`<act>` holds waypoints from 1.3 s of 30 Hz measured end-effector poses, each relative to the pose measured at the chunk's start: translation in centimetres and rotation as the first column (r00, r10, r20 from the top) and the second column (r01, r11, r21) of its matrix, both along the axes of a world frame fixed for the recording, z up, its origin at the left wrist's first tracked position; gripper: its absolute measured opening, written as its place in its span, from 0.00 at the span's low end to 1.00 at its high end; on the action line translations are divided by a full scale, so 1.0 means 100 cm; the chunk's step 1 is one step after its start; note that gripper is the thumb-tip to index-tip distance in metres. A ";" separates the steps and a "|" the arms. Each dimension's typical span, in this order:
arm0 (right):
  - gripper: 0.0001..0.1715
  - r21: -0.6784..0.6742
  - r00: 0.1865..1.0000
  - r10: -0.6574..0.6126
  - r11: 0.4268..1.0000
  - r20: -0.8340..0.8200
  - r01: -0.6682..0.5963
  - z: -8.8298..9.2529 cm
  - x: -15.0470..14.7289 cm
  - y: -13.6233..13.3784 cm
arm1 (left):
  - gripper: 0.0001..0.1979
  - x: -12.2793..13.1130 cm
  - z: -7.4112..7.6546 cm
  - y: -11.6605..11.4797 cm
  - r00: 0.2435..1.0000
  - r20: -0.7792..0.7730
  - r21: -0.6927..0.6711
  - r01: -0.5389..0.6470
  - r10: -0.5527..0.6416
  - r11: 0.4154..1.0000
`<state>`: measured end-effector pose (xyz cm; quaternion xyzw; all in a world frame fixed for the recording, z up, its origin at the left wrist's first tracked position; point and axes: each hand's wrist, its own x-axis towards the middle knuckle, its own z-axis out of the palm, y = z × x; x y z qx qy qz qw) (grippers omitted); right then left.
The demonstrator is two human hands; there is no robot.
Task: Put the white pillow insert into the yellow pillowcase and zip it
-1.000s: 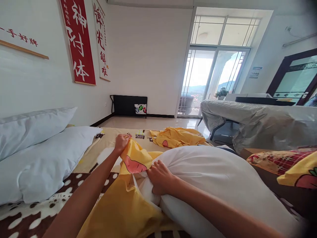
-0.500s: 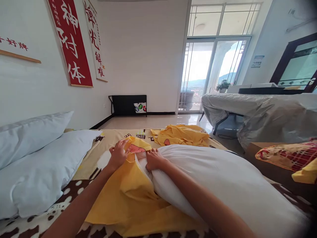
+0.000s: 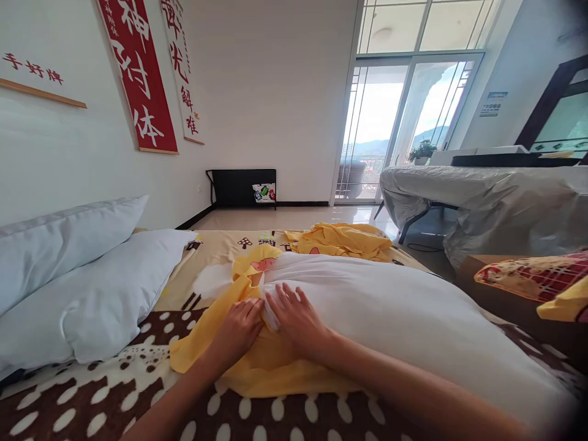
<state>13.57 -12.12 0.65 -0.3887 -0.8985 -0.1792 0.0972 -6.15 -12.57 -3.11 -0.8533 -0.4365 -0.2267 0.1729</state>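
Note:
A large white pillow [image 3: 390, 306] lies on the bed, its left end partly inside a yellow pillowcase [image 3: 197, 346] with a pink printed figure near the far edge. My left hand [image 3: 241, 327] is closed on the near edge of the case's opening, knuckles up. Beside it, my right hand [image 3: 296, 315] rests on the pillow's end just inside that opening, fingers stretched and somewhat apart. How far the pillow reaches into the case is hidden by the cloth and my hands.
Two white pillows [image 3: 114, 291] lie at the left by the wall. Another crumpled yellow cloth [image 3: 344, 239] is at the bed's far edge. A cardboard box [image 3: 500, 278] with patterned fabric stands at the right, before a plastic-covered table [image 3: 496, 190]. The brown patterned blanket [image 3: 82, 392] spreads underneath.
Both hands have come nearer along the opening. My left hand has shifted from the far edge to the near edge. My right hand has opened out flat on the pillow.

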 end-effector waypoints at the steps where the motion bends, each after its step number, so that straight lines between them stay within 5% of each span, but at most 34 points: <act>1: 0.41 0.062 1.000 -0.004 0.998 -0.005 0.005 -0.008 0.009 -0.013 | 0.18 -0.001 0.000 -0.001 1.000 -0.012 0.007 0.009 -0.009 1.000; 5: 0.40 0.281 0.993 -0.114 0.954 0.024 0.103 -0.036 0.051 -0.039 | 0.16 0.003 0.009 -0.006 0.998 -0.057 0.000 0.026 -0.026 1.000; 9: 0.38 0.380 0.987 -0.119 0.922 0.108 0.069 -0.039 0.069 -0.027 | 0.12 0.006 0.023 0.004 0.993 -0.058 -0.090 0.100 -0.106 0.991; 17: 0.42 -0.083 0.999 -0.019 0.996 0.046 0.023 0.017 0.063 0.012 | 0.12 0.012 0.052 0.033 0.971 -0.095 -0.335 0.178 -0.221 0.925; 26: 0.40 -0.223 0.998 -0.051 0.973 0.040 0.058 0.066 0.056 0.052 | 0.12 0.038 0.084 0.018 0.962 -0.195 -0.329 0.118 -0.189 0.937; 30: 0.36 -0.337 0.999 0.030 0.941 0.045 -0.013 0.081 0.046 0.078 | 0.11 0.058 0.095 0.027 0.988 -0.010 -0.272 0.147 -0.155 0.951; 34: 0.23 -0.421 0.997 0.058 0.907 0.059 -0.028 0.073 0.032 0.089 | 0.14 0.078 0.090 0.052 0.986 0.145 -0.253 0.115 -0.080 0.961; 39: 0.17 -0.395 0.998 0.056 0.918 0.037 -0.037 0.036 0.039 0.060 | 0.13 0.086 0.059 0.055 0.970 0.194 -0.275 0.197 -0.146 0.941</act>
